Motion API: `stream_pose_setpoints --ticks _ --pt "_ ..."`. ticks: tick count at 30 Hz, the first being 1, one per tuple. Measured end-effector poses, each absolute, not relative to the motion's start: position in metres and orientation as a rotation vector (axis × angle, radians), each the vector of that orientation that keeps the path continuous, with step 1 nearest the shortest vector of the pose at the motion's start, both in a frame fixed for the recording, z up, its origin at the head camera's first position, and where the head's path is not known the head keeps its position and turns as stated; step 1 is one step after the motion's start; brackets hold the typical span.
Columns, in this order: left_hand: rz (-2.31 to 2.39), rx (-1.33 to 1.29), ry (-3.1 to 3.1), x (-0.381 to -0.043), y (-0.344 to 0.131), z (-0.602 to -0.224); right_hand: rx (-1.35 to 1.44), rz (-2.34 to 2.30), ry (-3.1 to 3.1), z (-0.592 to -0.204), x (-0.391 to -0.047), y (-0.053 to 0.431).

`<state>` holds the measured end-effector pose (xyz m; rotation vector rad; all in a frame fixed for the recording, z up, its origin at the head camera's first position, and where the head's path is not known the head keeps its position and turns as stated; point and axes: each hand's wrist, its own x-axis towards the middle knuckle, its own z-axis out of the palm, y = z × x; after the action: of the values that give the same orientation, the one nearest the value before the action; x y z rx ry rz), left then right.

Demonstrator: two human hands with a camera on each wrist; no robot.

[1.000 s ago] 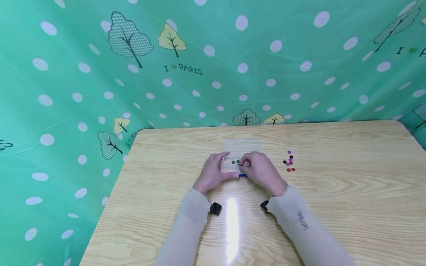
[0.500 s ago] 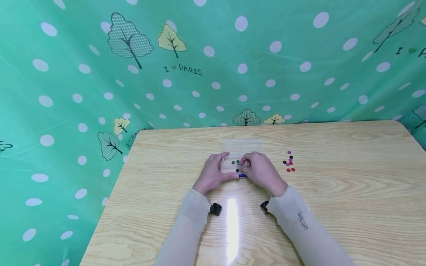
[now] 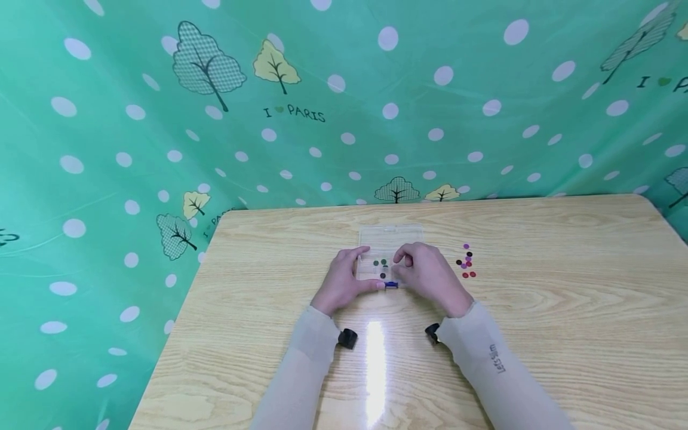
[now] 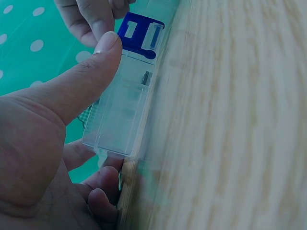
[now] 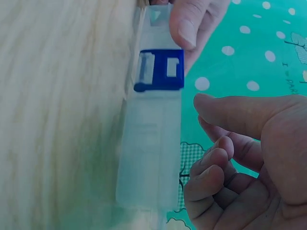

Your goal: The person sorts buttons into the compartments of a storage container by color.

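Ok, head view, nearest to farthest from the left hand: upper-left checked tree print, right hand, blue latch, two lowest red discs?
1. Blue latch: at the left hand, thumb side.
2. Right hand: right of the latch.
3. Red discs: table, farther right.
4. Tree print: curtain, upper left.

Left grip (image 3: 346, 279) spread, right grip (image 3: 427, 272) half-curled

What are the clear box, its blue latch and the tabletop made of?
Box: probably smooth plastic, judging by its transparent walls. Blue latch: likely moulded plastic, opaque and evenly coloured. Tabletop: wood or printed laminate, by its grain; glossy, by its bright reflection.
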<state>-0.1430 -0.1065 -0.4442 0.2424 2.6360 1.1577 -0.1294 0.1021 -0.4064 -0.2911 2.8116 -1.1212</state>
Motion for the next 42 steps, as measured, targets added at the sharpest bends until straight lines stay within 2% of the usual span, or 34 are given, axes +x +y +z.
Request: stream_pose_setpoints --ticks 20,42 --pt "1.156 0.208 2.629 -0.142 -0.105 -0.444 -0.107 -1.166 2.821 -0.407 -0.13 0.124" --pt "1.159 0.215 2.623 -0.142 -0.104 -0.441 -0.092 -1.175 2.888 -0.409 -0.131 0.173"
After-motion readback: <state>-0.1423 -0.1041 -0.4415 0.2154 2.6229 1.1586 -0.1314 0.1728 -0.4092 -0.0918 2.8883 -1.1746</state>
